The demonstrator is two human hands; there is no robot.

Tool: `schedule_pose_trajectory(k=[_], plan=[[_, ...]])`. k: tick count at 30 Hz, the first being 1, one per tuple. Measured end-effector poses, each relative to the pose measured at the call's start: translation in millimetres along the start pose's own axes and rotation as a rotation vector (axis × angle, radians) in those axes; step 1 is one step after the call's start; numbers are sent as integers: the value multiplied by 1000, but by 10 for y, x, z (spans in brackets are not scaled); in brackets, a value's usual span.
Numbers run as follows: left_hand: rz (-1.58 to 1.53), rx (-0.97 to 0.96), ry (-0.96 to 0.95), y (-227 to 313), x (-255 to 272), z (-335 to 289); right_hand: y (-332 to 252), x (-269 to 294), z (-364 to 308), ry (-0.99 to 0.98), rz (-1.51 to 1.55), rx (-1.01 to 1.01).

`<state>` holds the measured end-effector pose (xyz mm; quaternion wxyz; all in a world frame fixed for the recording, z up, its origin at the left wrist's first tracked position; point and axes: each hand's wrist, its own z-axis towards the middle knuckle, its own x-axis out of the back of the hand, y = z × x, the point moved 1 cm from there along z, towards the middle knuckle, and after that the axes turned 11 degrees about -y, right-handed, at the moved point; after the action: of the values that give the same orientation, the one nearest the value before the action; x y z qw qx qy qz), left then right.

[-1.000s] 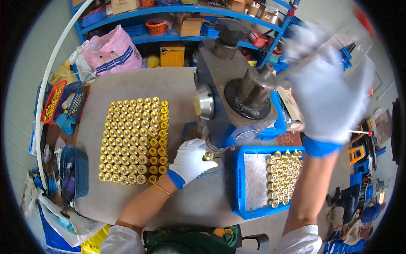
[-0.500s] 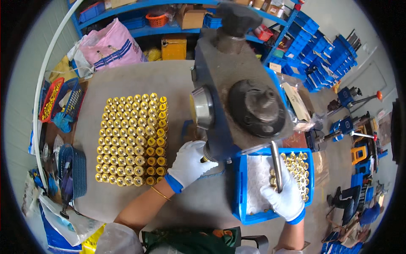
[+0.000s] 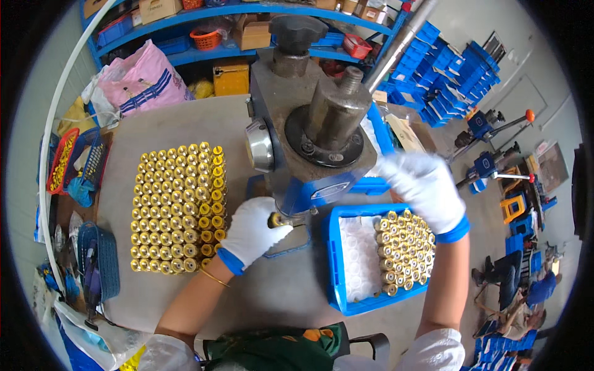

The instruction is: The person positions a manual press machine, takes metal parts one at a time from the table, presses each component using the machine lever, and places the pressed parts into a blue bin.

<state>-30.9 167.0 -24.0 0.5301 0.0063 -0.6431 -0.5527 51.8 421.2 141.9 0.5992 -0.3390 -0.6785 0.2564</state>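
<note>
My left hand [image 3: 250,230], in a white glove, is closed on a brass fitting [image 3: 278,220] at the foot of a bench press [image 3: 331,176]. The glove hides most of that piece. Beyond the press head, its metal lever [image 3: 401,44] slants up and away. My gloved right hand [image 3: 427,191] is raised above a blue tray [image 3: 336,266], apart from the lever. Motion smears its fingers, so their hold cannot be told. Brass fittings [image 3: 405,250] stand in the tray beside bubble wrap [image 3: 360,256]. Rows of similar brass pieces [image 3: 176,210] stand left of my left hand.
A grey worktable [image 3: 142,303] carries the press and the rows. Baskets [image 3: 99,263] line its left side, near a pink sack [image 3: 139,77]. Blue shelves [image 3: 185,57] stand behind. At right are stacked blue bins [image 3: 455,77], other presses [image 3: 489,161] and a seated person [image 3: 526,297].
The lever has swung up and away from its lowered position, and my right hand has come off it and risen. My left hand stays at the press base. The whole view has shifted slightly.
</note>
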Motion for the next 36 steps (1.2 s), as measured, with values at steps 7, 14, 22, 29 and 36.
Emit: schedule_pose_trajectory(k=[7, 14, 22, 29, 36], plan=[[300, 21, 301, -676, 729, -183, 1499, -407, -258, -93, -1089, -305], [392, 199, 161, -1049, 989, -592, 1516, -322, -238, -151, -1074, -176], [571, 271, 35, -1115, 839, -619, 487, -1108, 213, -246, -735, 327], [657, 269, -25, -1076, 831, -640, 772, -1637, 519, -238, -418, 327], [603, 127, 39, -686, 654, -464, -121, -344, 697, 155, 501, 397]])
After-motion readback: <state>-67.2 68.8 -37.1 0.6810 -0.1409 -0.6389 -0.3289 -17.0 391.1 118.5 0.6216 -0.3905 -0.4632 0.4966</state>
